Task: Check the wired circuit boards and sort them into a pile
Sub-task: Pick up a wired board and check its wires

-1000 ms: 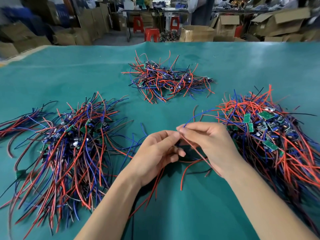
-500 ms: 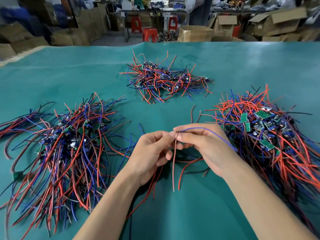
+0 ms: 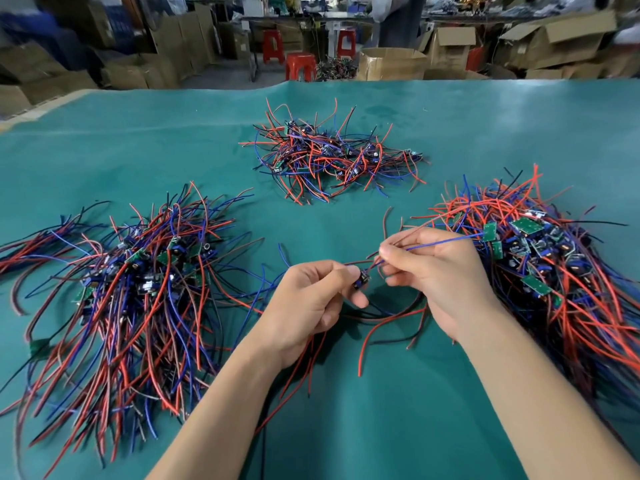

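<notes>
The left hand (image 3: 313, 299) was positioned just below the centre of the view, fingers curled, pinching a small wired circuit board (image 3: 362, 280) between thumb and forefinger. The board sat between the two hands, above the green table mat (image 3: 381, 410). The right hand (image 3: 436, 271) was at 3 o'clock of the left hand, close beside it, its thumb and forefinger pinching a blue lead (image 3: 446, 241) that ran from the board toward 2 o'clock. Red and dark leads (image 3: 367, 336) drooped from the hands onto the mat at 6 o'clock.

Three piles of wired boards lay on the mat. The left pile (image 3: 138, 289) occupied 9 o'clock, its long red, blue and black leads trailing toward the near edge. The far pile (image 3: 329, 157), smaller, lay at 12 o'clock, well apart from the hands. The right pile (image 3: 554, 271) lay at 3 o'clock, just beside the right hand, with green boards showing on its top.

Cardboard boxes (image 3: 391, 64) and red stools (image 3: 300, 65) stood beyond the table's far edge.
</notes>
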Available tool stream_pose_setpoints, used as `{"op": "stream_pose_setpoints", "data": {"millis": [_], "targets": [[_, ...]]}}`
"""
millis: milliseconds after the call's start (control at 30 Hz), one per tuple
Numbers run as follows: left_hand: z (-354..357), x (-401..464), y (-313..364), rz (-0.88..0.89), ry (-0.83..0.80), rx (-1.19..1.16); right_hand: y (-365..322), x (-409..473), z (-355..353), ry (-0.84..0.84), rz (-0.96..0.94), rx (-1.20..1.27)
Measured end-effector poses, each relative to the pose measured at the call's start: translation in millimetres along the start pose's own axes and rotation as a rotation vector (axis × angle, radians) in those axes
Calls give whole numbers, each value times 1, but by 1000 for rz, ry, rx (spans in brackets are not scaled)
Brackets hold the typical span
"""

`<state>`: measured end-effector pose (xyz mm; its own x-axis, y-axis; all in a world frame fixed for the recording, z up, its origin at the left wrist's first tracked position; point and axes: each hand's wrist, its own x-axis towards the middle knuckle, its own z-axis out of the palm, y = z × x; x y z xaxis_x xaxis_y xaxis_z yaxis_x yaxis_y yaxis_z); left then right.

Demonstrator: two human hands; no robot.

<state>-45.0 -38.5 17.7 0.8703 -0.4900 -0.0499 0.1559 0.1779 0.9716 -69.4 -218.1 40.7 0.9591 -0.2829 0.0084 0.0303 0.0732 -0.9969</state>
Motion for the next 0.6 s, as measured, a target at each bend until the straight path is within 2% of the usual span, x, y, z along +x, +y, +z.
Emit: {"op": "stream_pose_setpoints", "data": {"millis": [200, 300, 367, 433, 600], "targets": [[-1, 2, -2, 15, -5, 17, -2, 4, 1, 133, 57, 409], [0, 1, -4, 44, 7, 1, 10, -4, 18, -56, 113, 217], [1, 0, -5, 49, 17, 4, 14, -9, 23, -144, 71, 37], [1, 0, -6, 46, 24, 18, 15, -7, 22, -97, 3, -27], [3, 0, -3, 43, 20, 75, 9, 1, 7, -2, -7, -120]]}}
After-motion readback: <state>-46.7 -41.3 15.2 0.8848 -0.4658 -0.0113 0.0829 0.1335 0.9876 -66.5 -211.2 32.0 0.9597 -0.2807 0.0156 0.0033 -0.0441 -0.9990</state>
